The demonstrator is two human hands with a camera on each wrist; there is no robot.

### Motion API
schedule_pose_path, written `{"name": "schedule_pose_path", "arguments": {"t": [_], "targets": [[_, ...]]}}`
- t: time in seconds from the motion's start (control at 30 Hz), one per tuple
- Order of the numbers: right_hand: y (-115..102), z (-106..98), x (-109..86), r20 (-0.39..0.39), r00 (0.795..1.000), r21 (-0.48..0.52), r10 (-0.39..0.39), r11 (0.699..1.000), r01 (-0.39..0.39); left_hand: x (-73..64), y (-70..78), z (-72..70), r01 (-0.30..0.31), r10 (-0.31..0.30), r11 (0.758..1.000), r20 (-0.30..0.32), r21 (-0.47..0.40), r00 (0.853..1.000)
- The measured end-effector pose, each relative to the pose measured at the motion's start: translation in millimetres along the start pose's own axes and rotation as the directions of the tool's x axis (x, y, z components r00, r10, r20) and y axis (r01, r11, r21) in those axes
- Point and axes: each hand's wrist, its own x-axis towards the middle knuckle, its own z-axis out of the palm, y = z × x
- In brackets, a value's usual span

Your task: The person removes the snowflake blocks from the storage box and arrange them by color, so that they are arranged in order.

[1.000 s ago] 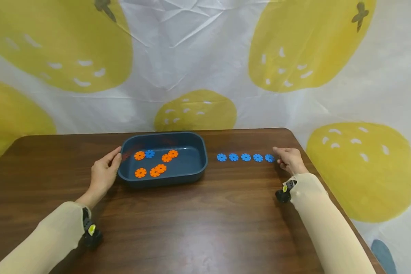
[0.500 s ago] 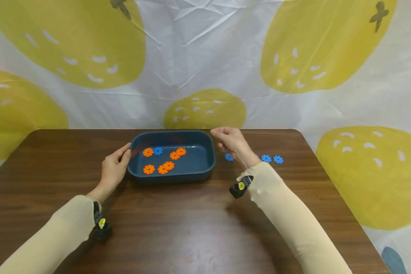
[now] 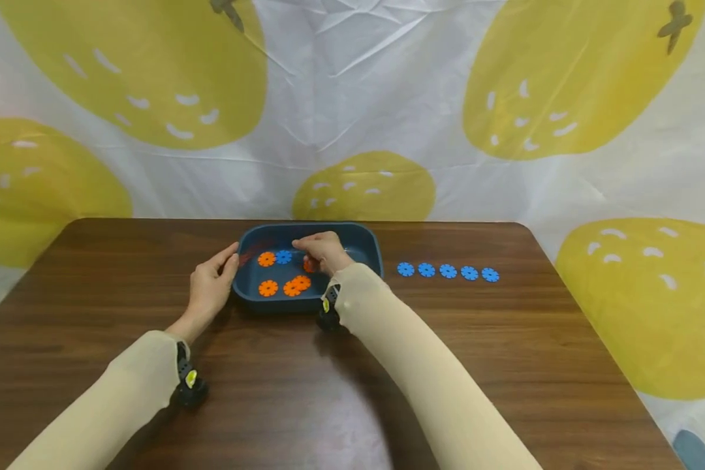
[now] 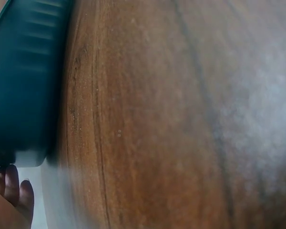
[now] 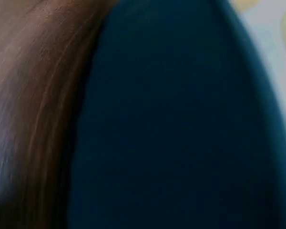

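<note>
A dark blue-green rectangular tray [image 3: 276,305] stands near the table's far edge. My left hand [image 3: 210,286] grips its left end, thumb and fingers at the rim; in the left wrist view its fingers [image 4: 12,188] sit against the tray's end. Over the tray's inside is my right hand [image 3: 324,251], fingers partly bent, nothing seen between them. Its fingertips are just right of a blue notched disc [image 3: 284,257], which lies beside an orange disc [image 3: 267,259]. More orange discs [image 3: 268,288] lie in front, and another shows partly behind the right hand. The tray's wall [image 5: 171,119] fills the right wrist view.
Several blue discs [image 3: 448,271] lie in a straight row on the brown wooden table [image 3: 305,391], right of the tray. Behind the table hangs a white sheet [image 3: 352,78] with large yellow fruit shapes.
My right hand has moved left from the end of the blue row, past the tray's right rim, to over the tray. The left hand stays at the tray. The head view has shifted slightly.
</note>
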Motion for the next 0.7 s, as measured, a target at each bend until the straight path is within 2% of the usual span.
{"name": "schedule_pose_path", "arguments": {"t": [0.23, 0.43, 0.6, 0.7], "targets": [[6, 20, 11.5, -0.112, 0.993, -0.109, -0.021, 0.994, 0.009, -2.0, 1.9, 2.3, -0.003, 0.003, 1.000, 0.019, -0.013, 1.000], [7, 27, 14.3, -0.134, 0.991, -0.181, -0.005, 0.983, -0.020, -2.3, 1.1, 0.0, -0.014, 0.014, 1.000, 0.010, -0.021, 1.000], [6, 31, 14.6, -0.174, 0.985, -0.294, 0.001, 0.954, -0.053, -0.5, -0.6, -1.5, -0.017, 0.017, 0.999, 0.004, -0.027, 1.000], [8, 32, 15.3, -0.185, 0.983, -0.328, -0.009, 0.943, -0.053, -0.6, -1.7, -0.6, -0.019, 0.019, 1.000, 0.010, -0.024, 1.000]]}}
